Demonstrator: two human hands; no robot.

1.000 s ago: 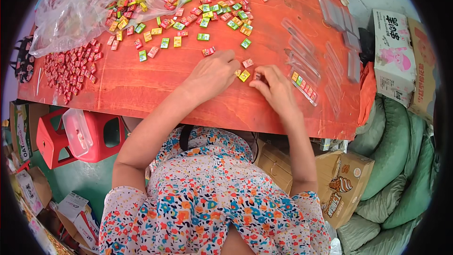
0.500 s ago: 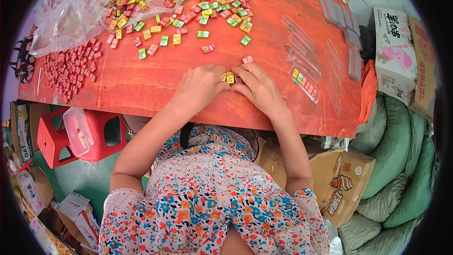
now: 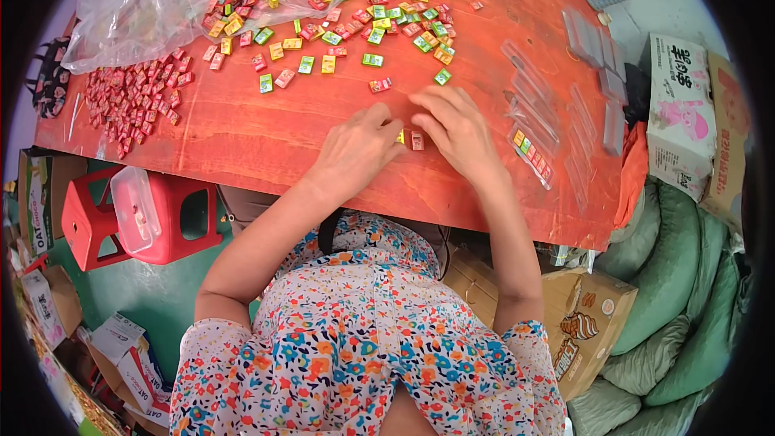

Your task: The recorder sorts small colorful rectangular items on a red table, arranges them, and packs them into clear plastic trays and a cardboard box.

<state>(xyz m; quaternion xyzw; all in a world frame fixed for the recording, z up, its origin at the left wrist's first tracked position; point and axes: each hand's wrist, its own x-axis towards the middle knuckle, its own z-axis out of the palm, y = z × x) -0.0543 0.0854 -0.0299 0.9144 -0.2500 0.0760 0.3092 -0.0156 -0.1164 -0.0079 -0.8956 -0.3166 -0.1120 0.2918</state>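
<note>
Near the front middle of the table, my left hand (image 3: 359,147) is curled, its thumb and fingertips against a small yellow box (image 3: 400,136), which it partly hides. Just right of that stands a small pink-red box (image 3: 417,140), between my two hands. My right hand (image 3: 458,131) hovers over the table beside it, thumb and forefinger apart, with nothing visible between them; what lies under its palm is hidden. A lone red box (image 3: 380,85) and a green box (image 3: 442,77) lie beyond my hands.
Mixed small boxes (image 3: 375,24) spread from a clear plastic bag (image 3: 133,20); a heap of red ones (image 3: 133,101) lies left. At right are a filled clear tray (image 3: 533,159), more clear plastic trays (image 3: 583,145) and grey-looking cases (image 3: 593,40). A red stool (image 3: 173,226) stands below left.
My right hand has lifted off the small boxes and moved away from my left, uncovering the pink-red box. The loose pink box beyond it is now hidden. The whole view has shifted slightly.
</note>
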